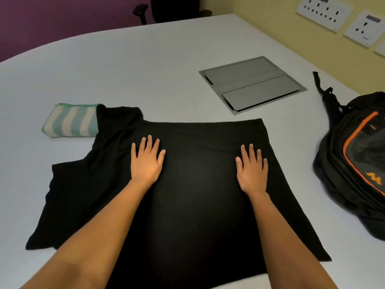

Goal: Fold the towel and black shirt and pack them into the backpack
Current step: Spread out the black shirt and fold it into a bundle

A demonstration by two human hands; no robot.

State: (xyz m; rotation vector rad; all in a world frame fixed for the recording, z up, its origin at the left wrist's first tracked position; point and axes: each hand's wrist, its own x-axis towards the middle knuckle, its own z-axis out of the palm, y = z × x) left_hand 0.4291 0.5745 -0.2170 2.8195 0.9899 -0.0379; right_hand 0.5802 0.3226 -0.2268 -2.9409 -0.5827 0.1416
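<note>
You are in what looks like an office meeting room. Your large pale table (145, 59) with a rounded far edge has a grey metal cable hatch (252, 84) set flush into its top, right of centre. At the top of the frame a black chair (175, 9) with armrests stands behind it; at upper right, socket plates (324, 12) line the yellow wall (270, 28).

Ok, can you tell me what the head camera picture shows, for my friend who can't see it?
A person's left hand and right hand press flat on a black shirt spread over a pale table. A folded striped towel lies at the shirt's far left, and a black and orange backpack lies to the right.
</note>
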